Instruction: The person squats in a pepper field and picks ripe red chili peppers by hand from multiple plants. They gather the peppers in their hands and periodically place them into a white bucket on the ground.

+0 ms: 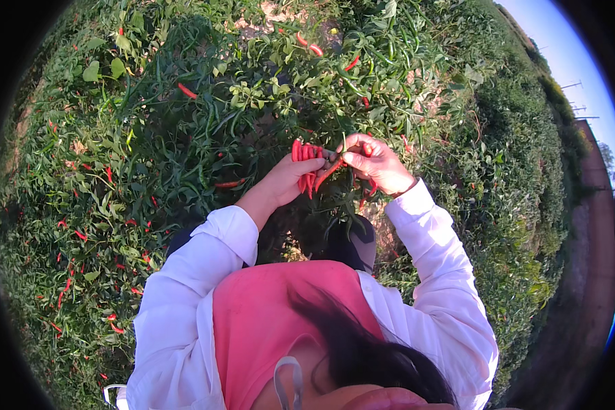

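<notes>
In the head view, my left hand (287, 179) is closed around a bunch of red chili peppers (303, 169), the thumb laid across them. Close beside it on the right, my right hand (371, 161) pinches the stem end of a longer red chili pepper (329, 174) between thumb and fingers. That pepper slants down to the left, its tip near the bunch. More red peppers (372, 188) show at and under my right palm; whether all of them are held is hidden by the fingers. Green leaves lie just below both hands.
Dense chili plants (210, 123) with red and green peppers surround me. A loose-looking red pepper (230, 183) shows left of my hands among leaves. My knees (361, 243) are just below the hands. A brick-coloured wall (597, 205) runs along the far right.
</notes>
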Available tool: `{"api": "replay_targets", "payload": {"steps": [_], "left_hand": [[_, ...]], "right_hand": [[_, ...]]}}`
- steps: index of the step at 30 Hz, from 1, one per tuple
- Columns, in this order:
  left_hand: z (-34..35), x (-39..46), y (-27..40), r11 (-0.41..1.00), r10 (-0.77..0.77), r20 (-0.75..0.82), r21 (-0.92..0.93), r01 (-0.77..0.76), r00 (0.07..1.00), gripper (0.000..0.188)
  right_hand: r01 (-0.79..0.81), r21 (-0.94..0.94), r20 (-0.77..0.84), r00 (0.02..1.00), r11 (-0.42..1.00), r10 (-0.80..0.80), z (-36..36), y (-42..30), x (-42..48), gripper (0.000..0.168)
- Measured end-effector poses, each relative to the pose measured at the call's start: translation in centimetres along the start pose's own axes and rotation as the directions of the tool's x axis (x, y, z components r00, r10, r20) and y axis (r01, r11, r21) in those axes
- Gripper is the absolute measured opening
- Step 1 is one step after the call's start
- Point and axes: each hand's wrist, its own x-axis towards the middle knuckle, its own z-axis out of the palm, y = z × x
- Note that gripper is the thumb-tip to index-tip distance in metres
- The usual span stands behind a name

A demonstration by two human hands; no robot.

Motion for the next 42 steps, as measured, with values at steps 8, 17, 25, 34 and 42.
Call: {"api": "replay_targets", "payload": {"steps": [8, 17, 25, 34, 42], "left_hand": [[0.7, -2.1, 1.9, 0.993, -0.1, 0.013, 0.056, 0.099, 0.995, 0.022], [1.4, -2.6, 2.9, 0.953, 0.114, -0.047, 0.287, -0.096, 0.992, 0.019], [0.4, -2.8, 2.9, 0.968, 0.1, -0.093, 0.238, -0.076, 0.991, 0.022], [-0.3, -2.3, 2.7, 0.998, 0.001, -0.091, -0.061, -0.006, 0.996, 0.023], [-0.8, -2.7, 3.0, 0.997, -0.04, -0.123, -0.073, 0.032, 0.992, 0.018]], "right_hand": [[0.114, -0.209, -0.116, 0.983, 0.971, -0.14, 2.6, 2.1, 1.4, 0.004], [-0.106, 0.396, -0.075, 0.986, 0.912, 0.147, 3.2, 0.7, 2.0, 0.006], [-0.114, 0.308, -0.022, 0.992, 0.944, 0.127, -0.2, 1.7, 3.2, 0.01], [-0.556, -0.83, -0.547, 0.824, -0.029, -0.146, -13.6, 3.2, 14.0, 0.034], [-0.751, -0.634, -0.759, 0.56, 0.182, -0.333, -16.1, 6.5, 17.5, 0.034]]}}
